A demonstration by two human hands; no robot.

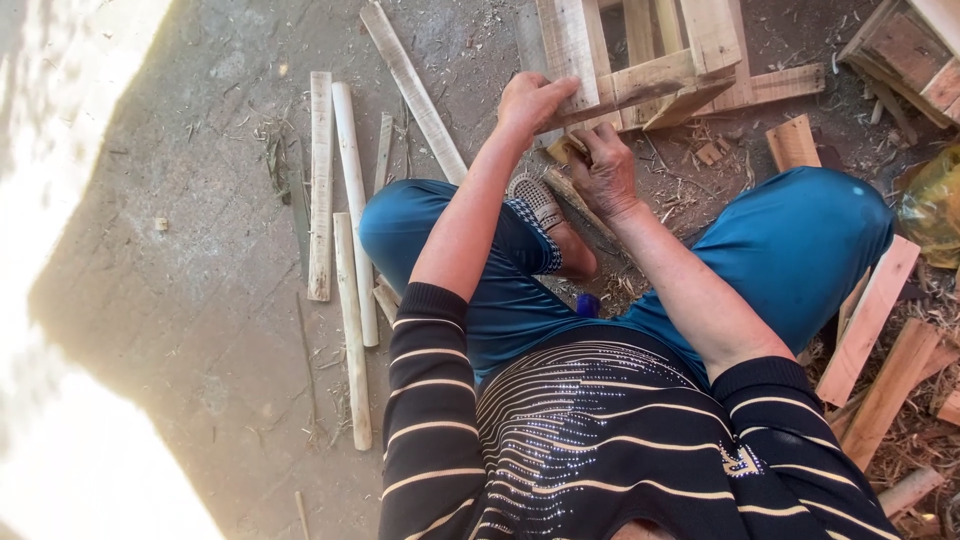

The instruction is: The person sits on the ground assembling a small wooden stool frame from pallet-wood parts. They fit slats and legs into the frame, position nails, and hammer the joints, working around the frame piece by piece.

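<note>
Bare concrete floor [200, 300], strewn with chips and shavings, bright sun patch along the left edge. Seated cross-legged on it, seen from above: blue trousers [800, 240] over both knees, dark striped top with pale lines nearest the camera, one sandalled foot [545, 205] tucked in the middle.

At the far centre, a slatted wooden crate frame [650, 60] of pale rough planks, lying on the floor just beyond the knees. Along its near edge, a sloping cross slat [650, 85].

Left hand [530, 100] stretched far forward, fingers laid flat and curled over the near left end of that slat, gripping the wood. Right hand [605, 170] just nearer and to the right, fingers closed narrowly around something small and dark against the underside of the frame; too hidden to tell what.

On the left, several long thin sticks [350, 250] and flat laths lying roughly side by side, running near to far, beside the left knee. One longer lath [415, 95] slanting toward the crate frame.

On the right, short reddish-brown offcut boards [870, 330] piled near the right knee, a second wooden box corner [910, 50] at the far right, and a scrap of yellow plastic bag [930, 205] at the right edge.
</note>
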